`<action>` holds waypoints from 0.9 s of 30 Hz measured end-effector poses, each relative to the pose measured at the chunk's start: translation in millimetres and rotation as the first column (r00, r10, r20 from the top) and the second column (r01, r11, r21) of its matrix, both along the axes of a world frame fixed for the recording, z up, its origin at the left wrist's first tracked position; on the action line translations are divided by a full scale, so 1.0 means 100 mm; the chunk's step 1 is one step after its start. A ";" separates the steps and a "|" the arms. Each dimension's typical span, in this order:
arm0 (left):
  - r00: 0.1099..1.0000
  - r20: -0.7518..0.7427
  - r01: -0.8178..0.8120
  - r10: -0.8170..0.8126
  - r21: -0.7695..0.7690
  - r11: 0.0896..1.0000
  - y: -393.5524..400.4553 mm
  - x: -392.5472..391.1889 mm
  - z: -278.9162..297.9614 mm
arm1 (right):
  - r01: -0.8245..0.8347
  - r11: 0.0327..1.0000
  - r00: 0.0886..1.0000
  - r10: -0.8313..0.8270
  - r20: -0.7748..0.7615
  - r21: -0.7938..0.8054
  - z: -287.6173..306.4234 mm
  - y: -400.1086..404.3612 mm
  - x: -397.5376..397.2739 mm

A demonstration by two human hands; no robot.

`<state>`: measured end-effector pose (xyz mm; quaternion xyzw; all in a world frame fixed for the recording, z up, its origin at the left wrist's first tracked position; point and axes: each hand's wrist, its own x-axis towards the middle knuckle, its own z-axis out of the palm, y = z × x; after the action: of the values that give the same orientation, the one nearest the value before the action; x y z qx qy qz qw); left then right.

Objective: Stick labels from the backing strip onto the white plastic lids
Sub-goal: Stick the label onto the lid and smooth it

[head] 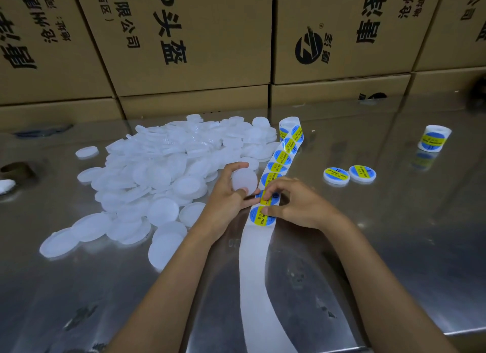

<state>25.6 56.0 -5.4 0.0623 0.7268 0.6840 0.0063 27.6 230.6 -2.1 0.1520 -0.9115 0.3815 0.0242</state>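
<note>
Steel table (394,247) reflective; lid pile (157,174) left; cartons (184,50) behind

Two bare forearms in view, no sleeves, nothing worn up to the bottom frame edge. Left hand (226,195) bare: no glove, ring or watch. Right hand (294,203) likewise: no glove, no wristband. Fingernails short, unpainted where visible. No marks or tape seen on either hand or forearm.
</note>
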 end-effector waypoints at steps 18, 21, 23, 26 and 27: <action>0.999 0.053 -0.001 0.000 0.021 1.000 -0.02 -0.01 0.00 | 0.028 0.997 0.999 -0.031 -0.040 -0.078 0.04 -0.07 0.02; 0.999 0.050 -0.006 0.006 0.002 1.000 -0.02 -0.02 -0.01 | 0.016 0.990 0.998 -0.023 -0.055 -0.137 0.06 -0.08 0.04; 0.998 0.063 0.000 -0.002 0.021 1.000 -0.03 -0.02 -0.01 | -0.006 0.988 0.998 -0.003 -0.057 -0.155 0.06 -0.07 0.04; 0.997 0.078 0.005 -0.007 0.025 1.000 -0.03 -0.03 -0.01 | -0.039 0.986 0.997 0.029 -0.066 -0.162 0.06 -0.07 0.05; 0.997 0.081 0.008 -0.011 0.036 0.999 -0.03 -0.03 -0.01 | -0.047 0.986 0.997 0.036 -0.074 -0.162 0.06 -0.08 0.05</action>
<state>22.9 52.7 -6.0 0.0378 0.7132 0.6989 0.0380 32.6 222.9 4.4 0.1819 -0.8722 0.4500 0.0610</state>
